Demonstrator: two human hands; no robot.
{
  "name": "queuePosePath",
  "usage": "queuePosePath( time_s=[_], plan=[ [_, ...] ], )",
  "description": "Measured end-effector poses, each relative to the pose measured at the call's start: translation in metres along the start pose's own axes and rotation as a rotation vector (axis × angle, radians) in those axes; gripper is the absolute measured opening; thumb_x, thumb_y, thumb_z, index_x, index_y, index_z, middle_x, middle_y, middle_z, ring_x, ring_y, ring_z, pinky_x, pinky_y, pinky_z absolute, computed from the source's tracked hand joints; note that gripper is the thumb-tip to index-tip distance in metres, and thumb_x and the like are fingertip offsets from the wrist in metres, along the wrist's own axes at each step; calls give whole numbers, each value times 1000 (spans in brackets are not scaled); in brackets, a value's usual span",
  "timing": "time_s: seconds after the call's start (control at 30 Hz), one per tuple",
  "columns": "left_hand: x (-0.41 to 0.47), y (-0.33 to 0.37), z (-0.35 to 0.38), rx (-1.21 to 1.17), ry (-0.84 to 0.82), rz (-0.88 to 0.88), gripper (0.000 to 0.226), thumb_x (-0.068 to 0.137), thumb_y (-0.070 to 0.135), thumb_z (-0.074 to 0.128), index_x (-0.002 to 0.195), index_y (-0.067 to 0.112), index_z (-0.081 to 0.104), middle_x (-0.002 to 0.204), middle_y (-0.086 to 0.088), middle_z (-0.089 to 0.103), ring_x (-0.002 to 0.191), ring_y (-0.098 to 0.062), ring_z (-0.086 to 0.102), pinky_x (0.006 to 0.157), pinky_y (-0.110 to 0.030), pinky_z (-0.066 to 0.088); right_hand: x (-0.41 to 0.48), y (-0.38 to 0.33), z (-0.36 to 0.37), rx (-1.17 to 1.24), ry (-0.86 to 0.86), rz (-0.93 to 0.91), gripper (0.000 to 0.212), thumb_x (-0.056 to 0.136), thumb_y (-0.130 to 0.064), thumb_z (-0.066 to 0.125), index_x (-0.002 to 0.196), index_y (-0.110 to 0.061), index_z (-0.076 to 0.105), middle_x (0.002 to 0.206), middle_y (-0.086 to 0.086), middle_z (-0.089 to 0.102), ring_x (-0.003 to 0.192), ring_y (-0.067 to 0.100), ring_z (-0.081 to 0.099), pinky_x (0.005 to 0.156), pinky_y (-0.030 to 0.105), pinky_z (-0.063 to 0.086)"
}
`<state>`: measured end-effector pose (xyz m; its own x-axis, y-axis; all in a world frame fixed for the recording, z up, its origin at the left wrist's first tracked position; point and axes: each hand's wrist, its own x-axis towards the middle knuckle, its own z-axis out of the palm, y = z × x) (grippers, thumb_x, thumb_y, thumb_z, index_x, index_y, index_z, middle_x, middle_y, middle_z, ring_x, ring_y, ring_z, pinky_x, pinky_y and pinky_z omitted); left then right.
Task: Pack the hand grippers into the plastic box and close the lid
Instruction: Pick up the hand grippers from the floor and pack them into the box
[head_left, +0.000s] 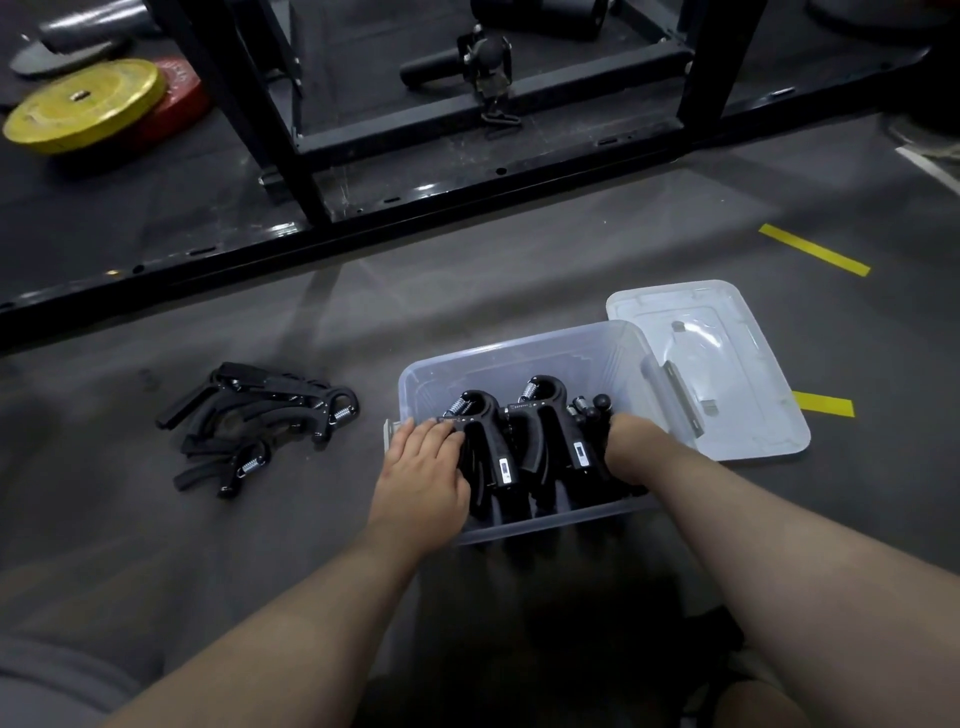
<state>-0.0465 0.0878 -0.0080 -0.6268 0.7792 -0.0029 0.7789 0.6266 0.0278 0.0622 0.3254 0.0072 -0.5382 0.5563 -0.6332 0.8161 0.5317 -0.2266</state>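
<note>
A clear plastic box (524, 351) stands on the grey floor in front of me. Several black hand grippers (540, 431) stand packed upright inside it, springs at the top. My left hand (423, 475) lies on the box's left end, fingers spread over the leftmost gripper (480, 431). My right hand (631, 447) reaches into the right end, its fingers hidden among the grippers there. The clear lid (727, 364) lies flat on the floor, to the right of the box. A pile of loose black hand grippers (260, 421) lies on the floor to the left.
A black steel rack frame (322, 208) crosses the floor behind the box. Yellow and red weight plates (88, 104) lie far left. Yellow tape strips (813, 249) mark the floor at the right. My knees and a shoe show at the bottom.
</note>
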Motion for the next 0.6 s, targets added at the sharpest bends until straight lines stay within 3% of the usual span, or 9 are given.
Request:
queuePosePath(
  time_s=[0.23, 0.43, 0.6],
  plan=[
    [0, -1, 1, -7, 25, 5, 53, 78, 27, 43, 123, 11, 64, 128, -3, 62, 126, -23, 51, 117, -43, 22, 5, 0, 14, 27, -62, -3, 32, 92, -8, 54, 120, 3, 61, 122, 21, 62, 116, 34, 59, 88, 34, 47],
    [1, 0, 1, -37, 50, 4, 52, 77, 27, 43, 121, 11, 65, 127, -2, 63, 125, -22, 52, 117, -42, 21, -2, 3, -3, -53, -57, -24, 39, 100, -7, 37, 136, 4, 46, 140, 22, 49, 129, 33, 49, 101, 31, 39],
    [2, 0, 2, -37, 72, -5, 51, 76, 27, 44, 120, 12, 66, 126, -2, 63, 124, -22, 53, 118, -41, 21, -1, 9, -2, -85, -92, -43, 36, 97, -11, 40, 129, 0, 52, 135, 20, 55, 122, 33, 54, 94, 30, 43]
  ],
)
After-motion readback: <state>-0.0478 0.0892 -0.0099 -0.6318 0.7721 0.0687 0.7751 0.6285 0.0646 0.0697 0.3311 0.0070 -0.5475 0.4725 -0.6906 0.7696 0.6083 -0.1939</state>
